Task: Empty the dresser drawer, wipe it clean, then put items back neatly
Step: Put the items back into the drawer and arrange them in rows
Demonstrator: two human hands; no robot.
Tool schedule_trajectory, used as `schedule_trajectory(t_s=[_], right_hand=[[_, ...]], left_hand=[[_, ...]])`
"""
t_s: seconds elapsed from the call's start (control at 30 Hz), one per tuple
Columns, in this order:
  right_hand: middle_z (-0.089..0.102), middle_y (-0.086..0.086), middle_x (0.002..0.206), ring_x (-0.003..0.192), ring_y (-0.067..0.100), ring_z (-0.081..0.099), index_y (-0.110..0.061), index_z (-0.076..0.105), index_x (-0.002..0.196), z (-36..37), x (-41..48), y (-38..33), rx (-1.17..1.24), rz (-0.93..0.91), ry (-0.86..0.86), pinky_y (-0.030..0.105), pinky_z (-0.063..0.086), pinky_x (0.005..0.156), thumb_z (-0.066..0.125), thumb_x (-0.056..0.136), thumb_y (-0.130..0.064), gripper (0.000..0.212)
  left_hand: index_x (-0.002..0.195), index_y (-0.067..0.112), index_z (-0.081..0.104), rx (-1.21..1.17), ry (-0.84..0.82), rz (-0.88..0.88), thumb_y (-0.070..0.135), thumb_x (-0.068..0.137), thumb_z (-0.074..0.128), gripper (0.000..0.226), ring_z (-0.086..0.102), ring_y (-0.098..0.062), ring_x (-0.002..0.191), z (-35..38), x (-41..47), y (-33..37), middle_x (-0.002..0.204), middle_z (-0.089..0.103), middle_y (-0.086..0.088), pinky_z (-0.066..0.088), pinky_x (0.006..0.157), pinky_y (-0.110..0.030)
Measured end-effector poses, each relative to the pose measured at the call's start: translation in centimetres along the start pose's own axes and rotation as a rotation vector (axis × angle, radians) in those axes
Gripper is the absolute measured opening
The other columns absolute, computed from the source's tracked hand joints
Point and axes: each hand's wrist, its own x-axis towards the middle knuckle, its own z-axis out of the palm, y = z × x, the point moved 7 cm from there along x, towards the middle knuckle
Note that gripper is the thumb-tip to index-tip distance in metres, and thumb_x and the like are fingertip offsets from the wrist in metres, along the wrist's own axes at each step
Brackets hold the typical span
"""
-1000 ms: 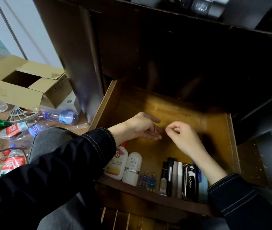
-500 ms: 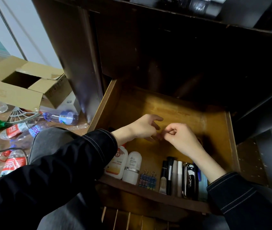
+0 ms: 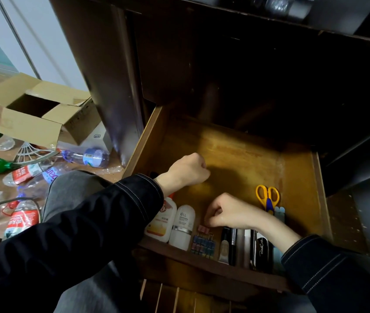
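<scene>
Put-back stage, judging by the layout: the drawer [image 3: 243,154] stands pulled out, its floor bare across the back and middle, and the items sit in one row against the front wall.

My right hand [image 3: 229,213] is low at the front row, thumb and forefinger pressed together on a small pink binder clip [image 3: 201,228] at the top of the clip cluster [image 3: 203,243]. Setting it there keeps the clips in one group between the bottles and the pens. The pinch is at the clip's upper edge; how much of it is under my fingertips I cannot tell.

My left hand [image 3: 185,170] hovers over the bare middle of the floor, curled into a loose fist. Whether it holds more clips — plausible, since it is balled up — cannot be seen from above.

Row, left to right: white bottle with orange base [image 3: 162,219], lying down, red round emblem near the neck and small orange print I cannot read. Beside it a white roll-on bottle [image 3: 183,224] marked "eLL", finer text too small. Then the clips, then dark pens and tubes [image 3: 232,245] laid parallel, one black case with white script, unreadable. Yellow-handled scissors [image 3: 267,196] lie further back on the right, handles away from me.

Long items parallel, small ones bunched: saves floor space, looks neat.

Floor at left: open cardboard box [image 3: 37,114], scattered plastic bottles [image 3: 86,157].
</scene>
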Motion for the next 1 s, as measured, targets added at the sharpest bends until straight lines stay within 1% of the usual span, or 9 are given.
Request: schedule_trajectory(t_s=[0.07, 0.13, 0.23, 0.43, 0.53, 0.63, 0.73, 0.9, 1.0], right_hand=[[0.07, 0.007, 0.079, 0.065, 0.008, 0.051, -0.009, 0.079, 0.091, 0.2, 0.0, -0.1, -0.002, -0.015, -0.01, 0.028, 0.037, 0.061, 0.074, 0.084, -0.018, 0.012], [0.074, 0.014, 0.088, 0.069, 0.009, 0.054, -0.008, 0.079, 0.092, 0.5, 0.1, -0.2, -0.002, -0.03, -0.026, 0.029, 0.039, 0.063, 0.073, 0.084, -0.016, 0.013], [0.074, 0.016, 0.093, 0.072, 0.012, 0.055, -0.008, 0.079, 0.092, 0.9, 0.1, -0.2, -0.005, -0.047, -0.049, 0.031, 0.041, 0.066, 0.072, 0.085, -0.017, 0.013], [0.073, 0.02, 0.094, 0.074, 0.015, 0.055, -0.007, 0.079, 0.092, 1.2, 0.3, 0.0, 0.001, -0.066, -0.06, 0.033, 0.041, 0.068, 0.072, 0.085, -0.019, 0.015], [0.073, 0.022, 0.095, 0.075, 0.016, 0.055, -0.005, 0.079, 0.093, 1.2, 0.4, -0.1, -0.001, -0.071, -0.055, 0.033, 0.042, 0.069, 0.072, 0.086, -0.019, 0.016], [0.074, 0.021, 0.095, 0.075, 0.015, 0.055, -0.005, 0.079, 0.093, 1.1, 0.4, -0.2, 0.004, -0.081, -0.05, 0.032, 0.042, 0.069, 0.072, 0.086, -0.017, 0.016], [0.075, 0.018, 0.093, 0.075, 0.013, 0.056, -0.006, 0.08, 0.094, 1.1, 0.5, -0.2, 0.004, -0.081, -0.038, 0.031, 0.042, 0.068, 0.073, 0.085, -0.016, 0.015], [0.072, 0.024, 0.095, 0.073, 0.015, 0.052, -0.005, 0.079, 0.093, 1.4, 0.6, 0.1, 0.003, -0.072, -0.068, 0.033, 0.039, 0.067, 0.072, 0.086, -0.017, 0.015], [0.072, 0.025, 0.097, 0.075, 0.017, 0.054, -0.005, 0.079, 0.094, 1.5, 0.7, 0.3, 0.001, -0.063, -0.075, 0.034, 0.041, 0.069, 0.072, 0.086, -0.018, 0.017]], left_hand=[[0.097, 0.007, 0.072, 0.012, -0.005, -0.003, 0.019, 0.089, 0.057, 0.02, 0.068, -0.028, 0.086, 0.1, 0.0, 0.0, 0.094, 0.072, -0.01, 0.057, 0.077, -0.039], [0.096, 0.007, 0.072, 0.023, -0.009, -0.006, 0.02, 0.09, 0.058, 0.02, 0.068, -0.029, 0.086, 0.1, 0.0, 0.1, 0.093, 0.072, -0.011, 0.056, 0.073, -0.036], [0.096, 0.009, 0.071, 0.035, -0.008, -0.009, 0.021, 0.09, 0.058, 0.019, 0.067, -0.028, 0.087, 0.1, -0.1, 0.1, 0.093, 0.071, -0.01, 0.054, 0.071, -0.033], [0.096, 0.009, 0.072, 0.037, -0.01, -0.006, 0.021, 0.09, 0.058, 0.019, 0.068, -0.028, 0.085, 0.2, 0.0, 0.0, 0.092, 0.072, -0.01, 0.057, 0.072, -0.038], [0.096, 0.01, 0.071, 0.033, -0.013, -0.001, 0.022, 0.091, 0.058, 0.018, 0.068, -0.028, 0.085, 0.2, 0.1, 0.0, 0.09, 0.071, -0.01, 0.054, 0.068, -0.034], [0.095, 0.009, 0.071, 0.029, -0.013, -0.001, 0.022, 0.091, 0.058, 0.018, 0.068, -0.028, 0.084, 0.3, 0.2, 0.0, 0.09, 0.071, -0.01, 0.055, 0.071, -0.036], [0.094, 0.01, 0.071, 0.026, -0.015, -0.003, 0.021, 0.09, 0.058, 0.017, 0.068, -0.028, 0.084, 0.3, 0.2, 0.0, 0.087, 0.071, -0.009, 0.051, 0.066, -0.033], [0.093, 0.01, 0.072, 0.028, -0.006, -0.003, 0.021, 0.089, 0.058, 0.018, 0.068, -0.027, 0.084, 0.3, 0.2, -0.1, 0.088, 0.071, -0.009, 0.052, 0.067, -0.033], [0.095, 0.008, 0.072, 0.02, -0.009, -0.006, 0.021, 0.089, 0.058, 0.019, 0.069, -0.029, 0.084, 0.4, 0.3, -0.2, 0.089, 0.072, -0.011, 0.051, 0.065, -0.033]])
